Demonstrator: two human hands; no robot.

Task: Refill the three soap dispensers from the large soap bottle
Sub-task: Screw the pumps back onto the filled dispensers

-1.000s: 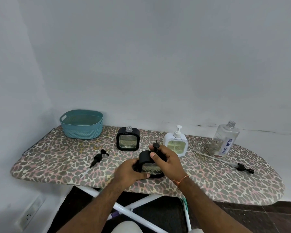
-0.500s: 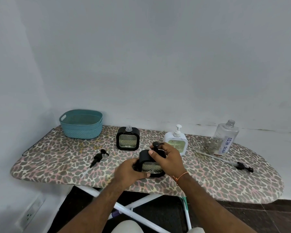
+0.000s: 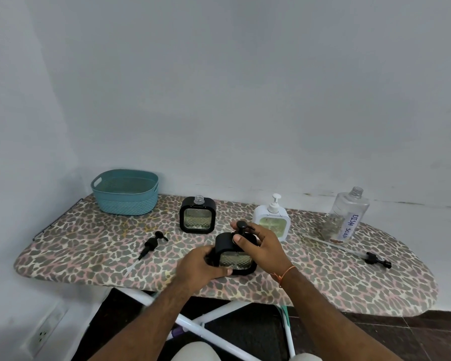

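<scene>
Nearby: teal basket [image 3: 125, 194] | loose pump [image 3: 151, 243] | both grips pinching black dispenser [image 3: 235, 259]

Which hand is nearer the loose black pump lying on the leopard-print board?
Left. The left hand grips the near black dispenser just right of the loose black pump; the right hand, on that dispenser's pump top, sits farther right.

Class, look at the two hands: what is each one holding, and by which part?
Both hold the near black dispenser: the left hand grips its lower left side, the right hand grips its pump on top.
</scene>
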